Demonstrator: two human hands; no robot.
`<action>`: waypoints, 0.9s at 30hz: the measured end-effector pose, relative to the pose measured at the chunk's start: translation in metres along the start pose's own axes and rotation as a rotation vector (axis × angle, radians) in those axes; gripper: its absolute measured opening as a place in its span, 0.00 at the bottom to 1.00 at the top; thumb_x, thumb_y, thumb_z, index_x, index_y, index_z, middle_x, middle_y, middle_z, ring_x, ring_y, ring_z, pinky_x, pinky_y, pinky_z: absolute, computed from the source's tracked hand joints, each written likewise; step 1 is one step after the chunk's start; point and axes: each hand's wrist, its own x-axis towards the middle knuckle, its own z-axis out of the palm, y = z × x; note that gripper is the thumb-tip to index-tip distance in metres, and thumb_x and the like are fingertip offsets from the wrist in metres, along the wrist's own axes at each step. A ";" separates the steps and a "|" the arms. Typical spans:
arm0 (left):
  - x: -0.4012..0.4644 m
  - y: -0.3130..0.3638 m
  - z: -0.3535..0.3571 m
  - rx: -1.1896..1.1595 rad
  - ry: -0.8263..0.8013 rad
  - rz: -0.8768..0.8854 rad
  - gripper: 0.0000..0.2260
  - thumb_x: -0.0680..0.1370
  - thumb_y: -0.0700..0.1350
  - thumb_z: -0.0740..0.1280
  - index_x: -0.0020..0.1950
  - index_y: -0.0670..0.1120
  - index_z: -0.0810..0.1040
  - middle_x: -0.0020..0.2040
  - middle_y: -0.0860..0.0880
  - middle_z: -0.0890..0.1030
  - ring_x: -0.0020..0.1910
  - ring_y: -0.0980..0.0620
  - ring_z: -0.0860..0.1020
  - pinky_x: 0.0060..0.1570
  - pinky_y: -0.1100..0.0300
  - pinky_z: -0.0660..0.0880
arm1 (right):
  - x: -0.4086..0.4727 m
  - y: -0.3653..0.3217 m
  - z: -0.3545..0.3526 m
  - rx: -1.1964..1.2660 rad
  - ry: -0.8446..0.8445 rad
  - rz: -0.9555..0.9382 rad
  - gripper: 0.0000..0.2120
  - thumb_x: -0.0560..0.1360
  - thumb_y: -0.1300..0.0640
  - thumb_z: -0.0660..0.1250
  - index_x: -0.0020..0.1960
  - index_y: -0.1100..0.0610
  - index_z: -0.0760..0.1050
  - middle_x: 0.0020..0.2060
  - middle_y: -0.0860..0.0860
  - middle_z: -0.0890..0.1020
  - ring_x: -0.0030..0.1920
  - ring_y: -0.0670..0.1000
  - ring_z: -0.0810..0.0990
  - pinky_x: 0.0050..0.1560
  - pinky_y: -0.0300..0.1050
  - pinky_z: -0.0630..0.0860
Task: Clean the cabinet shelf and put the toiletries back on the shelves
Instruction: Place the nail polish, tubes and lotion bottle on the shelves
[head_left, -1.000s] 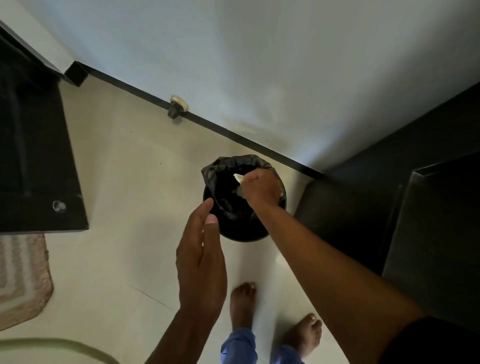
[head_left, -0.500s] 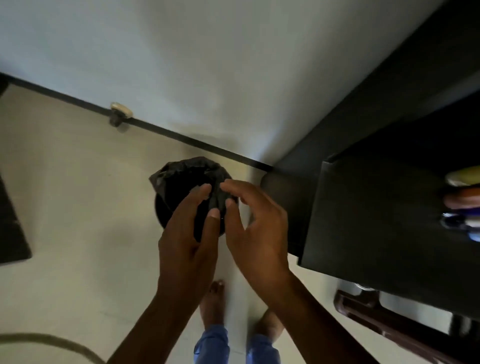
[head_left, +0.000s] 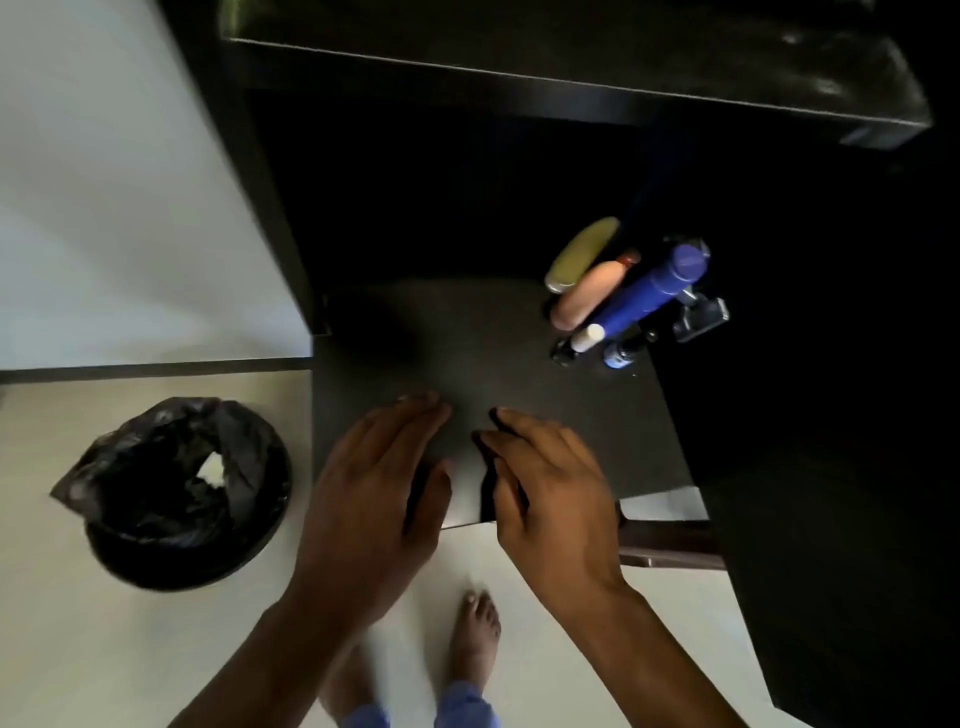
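Both the left hand (head_left: 371, 499) and right hand (head_left: 550, 493) hover over the shelf's (head_left: 483, 353) near edge, each grip loosely spread and holding nothing, so restocking seems next: reach for the toiletries (head_left: 631, 296) clustered at its far right corner.
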 end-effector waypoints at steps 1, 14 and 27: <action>0.005 0.005 0.009 0.031 -0.012 0.040 0.21 0.81 0.50 0.65 0.74 0.49 0.75 0.73 0.51 0.76 0.72 0.51 0.72 0.73 0.64 0.61 | -0.001 0.010 -0.002 -0.014 0.013 0.010 0.17 0.74 0.62 0.69 0.61 0.54 0.84 0.65 0.50 0.82 0.62 0.54 0.81 0.63 0.53 0.78; 0.042 0.043 0.038 0.274 0.103 0.049 0.14 0.79 0.55 0.65 0.60 0.50 0.82 0.58 0.49 0.82 0.55 0.44 0.78 0.57 0.49 0.73 | 0.000 0.067 -0.013 0.126 0.125 0.210 0.12 0.79 0.58 0.68 0.59 0.54 0.85 0.61 0.49 0.84 0.60 0.52 0.82 0.64 0.50 0.79; 0.112 0.096 0.082 0.148 0.220 -0.100 0.21 0.72 0.68 0.68 0.55 0.55 0.84 0.52 0.55 0.85 0.52 0.50 0.82 0.43 0.60 0.73 | 0.072 0.085 -0.027 0.269 0.305 0.571 0.21 0.76 0.53 0.75 0.67 0.54 0.76 0.59 0.50 0.83 0.44 0.46 0.85 0.51 0.52 0.85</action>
